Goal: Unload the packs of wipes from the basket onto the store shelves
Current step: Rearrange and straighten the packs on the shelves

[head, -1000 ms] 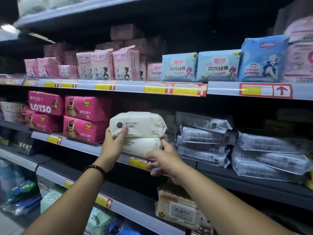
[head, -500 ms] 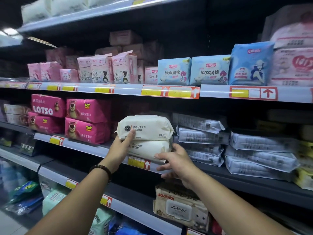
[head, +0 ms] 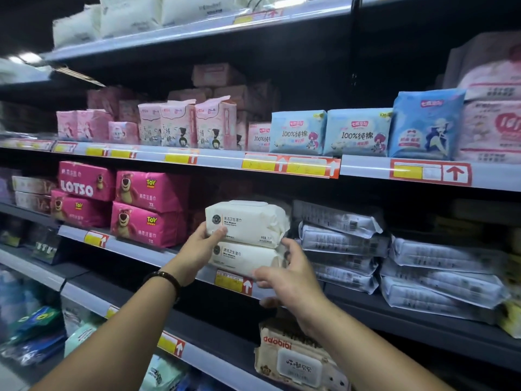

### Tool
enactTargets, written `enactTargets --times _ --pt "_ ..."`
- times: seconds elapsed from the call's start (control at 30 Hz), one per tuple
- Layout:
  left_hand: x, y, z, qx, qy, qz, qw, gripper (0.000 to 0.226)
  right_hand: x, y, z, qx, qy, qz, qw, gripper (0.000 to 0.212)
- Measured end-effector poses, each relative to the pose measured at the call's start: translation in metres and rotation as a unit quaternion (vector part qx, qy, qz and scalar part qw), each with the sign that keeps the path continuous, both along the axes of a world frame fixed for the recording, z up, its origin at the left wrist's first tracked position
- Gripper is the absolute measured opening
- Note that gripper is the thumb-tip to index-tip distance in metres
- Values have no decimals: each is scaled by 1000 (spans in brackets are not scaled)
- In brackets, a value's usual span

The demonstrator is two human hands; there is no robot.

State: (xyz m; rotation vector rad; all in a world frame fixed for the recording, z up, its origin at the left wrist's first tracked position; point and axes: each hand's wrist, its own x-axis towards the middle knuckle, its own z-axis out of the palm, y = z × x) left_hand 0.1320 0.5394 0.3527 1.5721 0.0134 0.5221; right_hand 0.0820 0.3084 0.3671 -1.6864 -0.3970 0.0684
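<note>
Two white packs of wipes lie stacked at the front of the middle shelf (head: 135,251). My left hand (head: 198,251) grips the left end of the top pack (head: 251,222), thumb on its front face. The lower pack (head: 245,258) sits directly under it. My right hand (head: 289,275) is at the right end of the lower pack, fingers spread and loosely bent, fingertips touching or nearly touching it. The basket is out of view.
Pink Lotso packs (head: 149,210) stand just left of the stack. Grey-white flat packs (head: 341,244) are piled right beside it. The upper shelf rail (head: 290,165) hangs close above. A beige wipes pack (head: 296,359) sits on the shelf below my right forearm.
Both hands stay at the stacked packs. My right hand has slid from the lower pack's front towards its right end, and its fingers have loosened. The view has shifted slightly.
</note>
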Motion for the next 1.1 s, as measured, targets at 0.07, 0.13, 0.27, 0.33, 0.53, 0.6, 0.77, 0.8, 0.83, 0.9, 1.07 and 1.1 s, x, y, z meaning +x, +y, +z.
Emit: enactTargets --times 0.07,0.13,0.27,0.33,0.53,0.6,0.77,0.8,0.83,0.9,1.07,1.1 --pt "0 -1 7 10 -3 -6 1000 27 -1 1 0 -4 3 9 1000 82" --pt "1 -5 10 28 -45 24 998 48 0 2 3 3 11 13 1000 79" --pt "0 -40 9 213 6 215 953 70 -1 10 6 -29 -17 -7 999 81" --pt "5 -67 5 251 1 238 938 62 0 13 3 -36 -28 -12 999 90" --pt "33 -116 -15 232 -46 330 914 66 6 2 -10 -58 -50 -24 997 104" --pt "42 -120 -18 233 -60 363 900 63 9 -4 -11 -78 -53 -16 995 105" --pt "56 -122 -21 244 -66 407 878 59 12 -26 -6 -129 -88 -18 988 87" --pt "57 -121 -22 244 -64 410 877 58 11 -29 -4 -141 -96 -28 985 81" --pt "56 -121 -23 245 -61 413 875 57 8 -32 -1 -153 -99 -36 983 75" --pt "54 -120 -23 255 -49 418 871 56 -2 -40 6 -180 -100 -40 978 73" --pt "31 -131 -5 285 56 375 880 59 -23 -82 22 -294 -131 -61 945 75" --pt "21 -138 1 287 65 377 878 61 -24 -93 24 -302 -130 -73 941 75"
